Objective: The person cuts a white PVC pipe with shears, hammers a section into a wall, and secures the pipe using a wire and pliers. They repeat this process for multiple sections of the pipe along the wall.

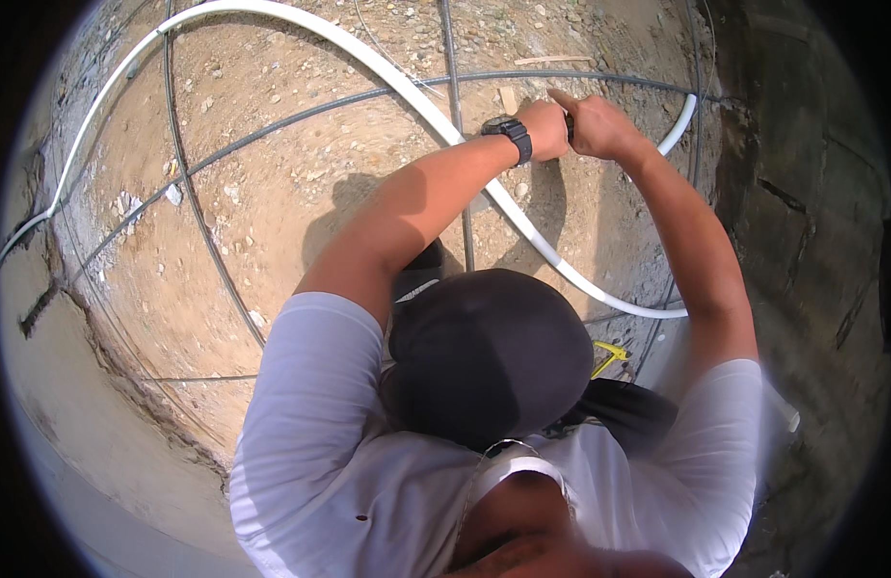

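My left hand, with a black watch on its wrist, is closed in a fist at the upper middle. Right beside it is my right hand, its index finger pointing toward the left hand and the other fingers curled. A small dark thing shows between the two hands, against the right fingers; its kind is hidden. What the left fist holds, if anything, cannot be seen. Below and left of the hands runs a long white flexible pipe, passing under my left forearm. Another white pipe length shows behind my right wrist.
Crossing steel bars form a grid over stony soil. A yellow-framed tool lies by my right leg. A scrap of wood is beyond the hands. Rough concrete edges stand left, a dark wall right.
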The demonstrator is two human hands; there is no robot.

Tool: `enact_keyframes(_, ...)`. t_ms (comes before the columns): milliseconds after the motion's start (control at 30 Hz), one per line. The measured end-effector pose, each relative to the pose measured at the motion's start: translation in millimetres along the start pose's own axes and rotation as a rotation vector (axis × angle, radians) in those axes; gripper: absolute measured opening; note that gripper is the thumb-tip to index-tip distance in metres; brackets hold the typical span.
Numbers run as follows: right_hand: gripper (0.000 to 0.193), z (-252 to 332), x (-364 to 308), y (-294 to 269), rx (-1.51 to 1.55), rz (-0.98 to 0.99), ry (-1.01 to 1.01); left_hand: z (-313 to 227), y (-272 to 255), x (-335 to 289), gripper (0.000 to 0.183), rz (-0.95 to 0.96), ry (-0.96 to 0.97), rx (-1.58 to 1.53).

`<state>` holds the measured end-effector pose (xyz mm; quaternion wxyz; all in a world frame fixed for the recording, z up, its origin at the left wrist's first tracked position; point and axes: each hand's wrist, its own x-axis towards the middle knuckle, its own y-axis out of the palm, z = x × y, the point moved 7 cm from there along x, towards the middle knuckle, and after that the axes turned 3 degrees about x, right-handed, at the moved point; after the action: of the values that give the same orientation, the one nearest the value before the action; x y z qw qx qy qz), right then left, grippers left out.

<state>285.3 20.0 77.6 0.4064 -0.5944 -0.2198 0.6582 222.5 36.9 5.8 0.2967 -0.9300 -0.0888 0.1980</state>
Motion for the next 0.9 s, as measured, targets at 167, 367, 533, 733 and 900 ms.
enact_keyframes(167,0.042,-31.8,51.5,19.9,0.173,0.098,-0.099,21.6,8.8,28.1,0.025,0.303,-0.017,-0.222)
enact_keyframes(367,0.037,-39.9,66.6,36.4,0.372,0.366,0.041,33.0,14.0,27.5,0.016,0.475,-0.195,-0.541)
enact_keyframes(533,0.04,-41.1,66.2,36.8,0.449,0.427,0.106,30.1,9.8,26.8,0.018,0.537,-0.186,-0.601)
enact_keyframes(733,0.047,-58.1,67.2,61.3,0.311,0.243,-0.053,31.4,18.0,34.5,0.033,0.428,-0.093,-0.293)
enact_keyframes(900,0.044,-42.9,31.3,41.2,0.13,0.387,0.017,14.7,-41.8,-14.9,0.051,0.104,0.059,-0.092)
